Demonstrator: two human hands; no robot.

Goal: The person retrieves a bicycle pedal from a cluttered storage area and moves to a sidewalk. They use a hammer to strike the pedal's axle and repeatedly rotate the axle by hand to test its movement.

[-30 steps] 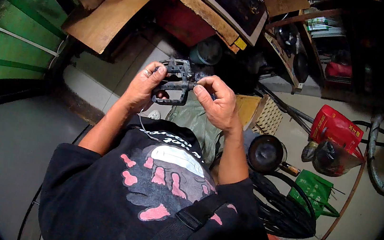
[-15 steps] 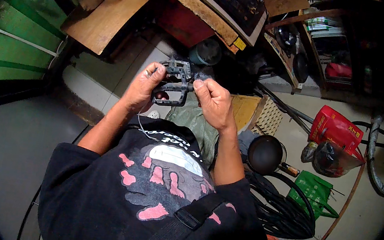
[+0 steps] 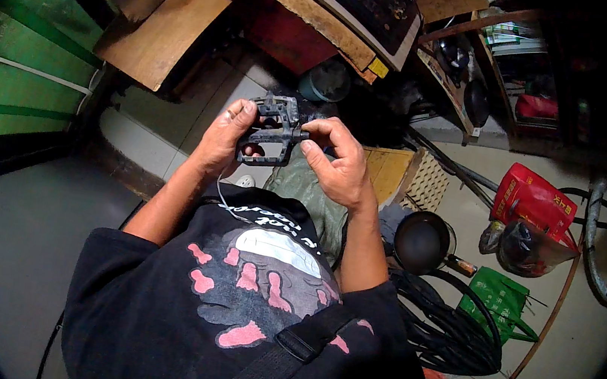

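Pale floor (image 3: pixel 579 352) spreads across the right side, and the black T-shirt (image 3: pixel 175 310) fills the lower middle, printed with a grey, white and pink picture; a line of white lettering lies above that picture, upside down from this view. A green panel (image 3: pixel 21 79) stands at the far left. At the top, a wooden desk (image 3: pixel 307 16) carries a dark flat appliance (image 3: pixel 375 5). A coil of black cable (image 3: pixel 445 328) lies to the right of the body.

Both forearms reach forward from the short sleeves: the left forearm (image 3: pixel 175 189) slants up and inward, the right forearm (image 3: pixel 365 242) rises more steeply, so the hands meet ahead of the chest. On the floor lie a red bag (image 3: pixel 533 199) with yellow printing and a green bag (image 3: pixel 494 300) with pale characters, near a dark pan (image 3: pixel 420 242).

The left hand (image 3: pixel 229 131) grasps the outer side of a black pedal (image 3: pixel 272 137), thumb uppermost. The right hand (image 3: pixel 340 167) has its fingers bent, thumb and forefinger parted beside the short spindle (image 3: pixel 303 136); whether they grip it I cannot tell. The pedal is held up between the two hands, spindle pointing right
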